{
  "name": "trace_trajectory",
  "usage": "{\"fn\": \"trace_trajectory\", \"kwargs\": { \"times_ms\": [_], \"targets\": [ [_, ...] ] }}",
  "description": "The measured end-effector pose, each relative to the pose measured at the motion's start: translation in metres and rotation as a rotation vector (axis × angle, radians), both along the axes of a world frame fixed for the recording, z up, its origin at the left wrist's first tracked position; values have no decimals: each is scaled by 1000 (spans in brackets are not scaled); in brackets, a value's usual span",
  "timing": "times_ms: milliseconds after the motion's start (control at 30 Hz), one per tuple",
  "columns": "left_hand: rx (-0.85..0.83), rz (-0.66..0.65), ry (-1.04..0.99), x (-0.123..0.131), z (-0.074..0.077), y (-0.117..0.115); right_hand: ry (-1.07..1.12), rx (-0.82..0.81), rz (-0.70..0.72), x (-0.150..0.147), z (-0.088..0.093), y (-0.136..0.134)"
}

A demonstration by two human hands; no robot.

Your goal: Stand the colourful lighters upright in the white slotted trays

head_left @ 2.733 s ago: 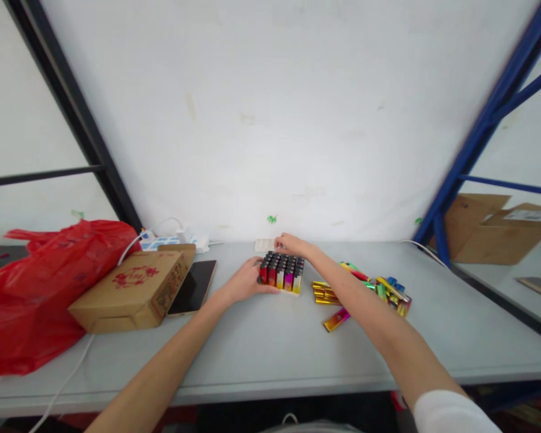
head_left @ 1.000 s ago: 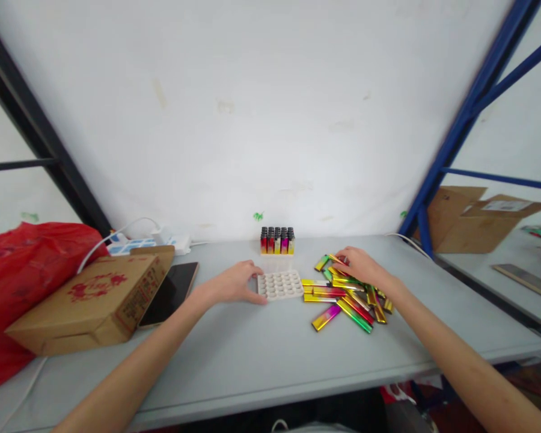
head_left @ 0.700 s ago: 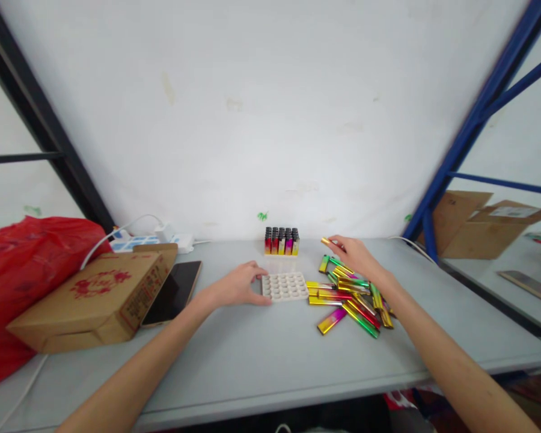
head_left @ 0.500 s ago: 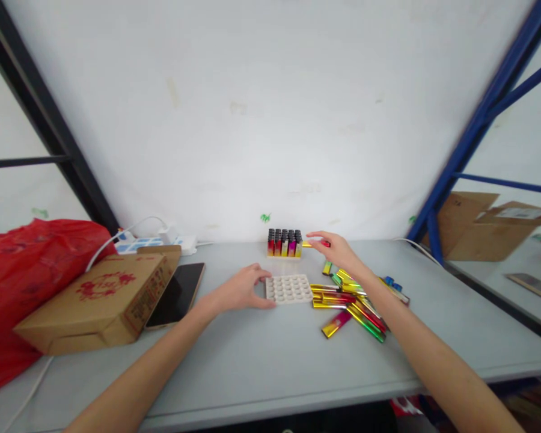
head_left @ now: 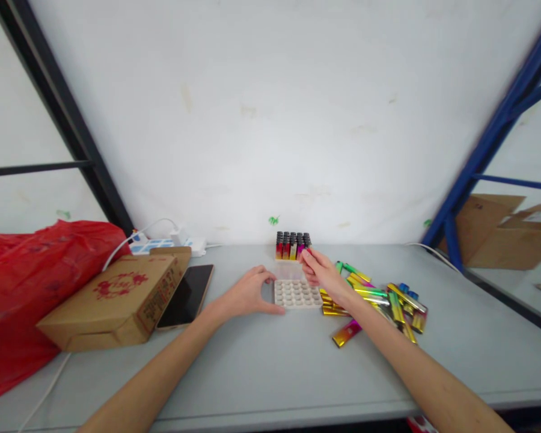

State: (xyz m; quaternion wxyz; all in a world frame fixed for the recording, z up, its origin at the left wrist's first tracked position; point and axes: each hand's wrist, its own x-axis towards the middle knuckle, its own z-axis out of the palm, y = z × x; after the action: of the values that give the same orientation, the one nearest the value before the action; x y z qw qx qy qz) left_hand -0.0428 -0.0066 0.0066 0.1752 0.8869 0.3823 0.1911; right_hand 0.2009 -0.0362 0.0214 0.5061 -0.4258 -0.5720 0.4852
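A white tray with rows of round holes lies flat on the table in front of me. My left hand grips its left end, thumb at the front corner and fingers at the back corner. Above the tray's back right part, my right hand is closed in a pinch around a lighter, mostly hidden by the fingers. Behind, a block of upright lighters with black tops stands near the wall. Loose shiny lighters in yellow, green, red and purple lie heaped at the right, partly behind my right forearm.
On the left are a cardboard box, a dark phone, a red plastic bag and a power strip with white cables. A blue metal frame rises at the right, with an open carton beyond it.
My right hand has come from beside the upright block toward me and left, over the tray, its fingers now closed tighter. My left hand stays at the tray. The camera view has turned slightly left.
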Motion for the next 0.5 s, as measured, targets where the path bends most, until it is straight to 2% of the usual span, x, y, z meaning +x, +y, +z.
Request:
{"fn": "trace_trajectory", "kwargs": {
  "times_ms": [67,267,500],
  "targets": [
    [7,-1,-12,0,-1,1,-79,25,-93,-2,-1,-1],
    [2,-4,-25,1,-1,1,-398,244,-334,-7,-2,-6],
    [12,-11,-40,1,-2,1,-493,342,-354,-11,-3,-11]
  ]
}}
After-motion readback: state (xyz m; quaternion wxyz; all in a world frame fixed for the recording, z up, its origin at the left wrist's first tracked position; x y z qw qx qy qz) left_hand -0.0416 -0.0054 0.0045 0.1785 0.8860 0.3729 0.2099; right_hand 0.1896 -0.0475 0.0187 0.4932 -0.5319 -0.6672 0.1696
